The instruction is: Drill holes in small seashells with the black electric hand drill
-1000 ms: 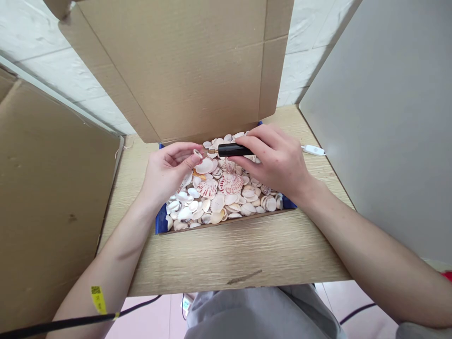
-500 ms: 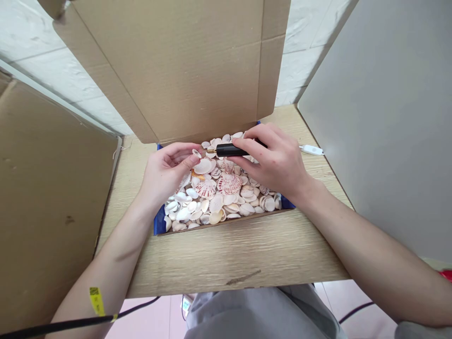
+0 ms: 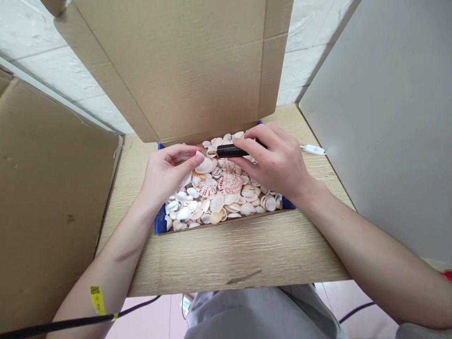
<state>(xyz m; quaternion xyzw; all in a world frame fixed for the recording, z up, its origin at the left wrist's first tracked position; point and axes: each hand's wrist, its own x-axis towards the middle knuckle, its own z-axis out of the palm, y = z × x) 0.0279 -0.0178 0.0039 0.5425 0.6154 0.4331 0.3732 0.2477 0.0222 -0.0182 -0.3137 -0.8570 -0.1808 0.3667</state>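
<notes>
Between the thumb and fingers of my left hand (image 3: 168, 170) is a small white seashell (image 3: 199, 155), its ridged outer face partly showing. My right hand (image 3: 273, 155) is wrapped round a black mini drill (image 3: 229, 150), whose brass chuck (image 3: 212, 152) points left at the shell. The thin bit is too fine to make out clearly. Both hands are over a shallow box with blue sides (image 3: 160, 221), full of loose seashells (image 3: 216, 203). Two larger red-and-white scallop shells (image 3: 230, 183) lie near the middle of the pile.
The box's cardboard lid (image 3: 183, 61) stands upright behind it. A cardboard panel (image 3: 45, 197) is at the left and a grey panel (image 3: 388, 117) at the right. A white inline switch (image 3: 314, 149) lies on the wooden table (image 3: 247, 254). A black cable (image 3: 70, 323) crosses the lower left.
The shell in my left hand has turned, showing its ridged side rather than its hollow, and sits slightly further right. My right hand and the drill have barely moved.
</notes>
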